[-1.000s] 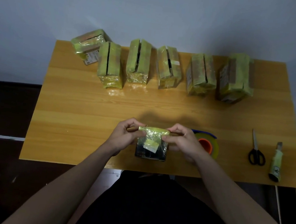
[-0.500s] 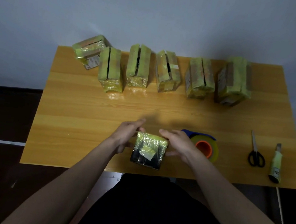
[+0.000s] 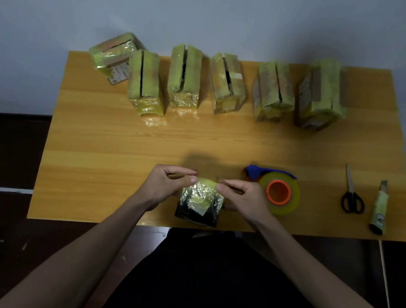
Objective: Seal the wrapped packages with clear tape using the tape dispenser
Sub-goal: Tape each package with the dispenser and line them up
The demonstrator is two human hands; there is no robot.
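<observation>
**Pressing down wrap on the near package, dispenser idle**

A wooden table point(image 3: 92, 165) carries a row of six wrapped packages point(image 3: 185, 74) along its far edge. At the near edge sits a small dark package point(image 3: 199, 205) under crinkled film. The tape dispenser point(image 3: 278, 192) lies just beside it to the right, untouched. The left hand point(image 3: 166, 185) and right hand point(image 3: 241, 197) pinch the film at the package's top from either side, fingers closed on it; whether tape is already stuck there is hard to tell. Next, probably, the right hand must release and fetch the dispenser.
</observation>
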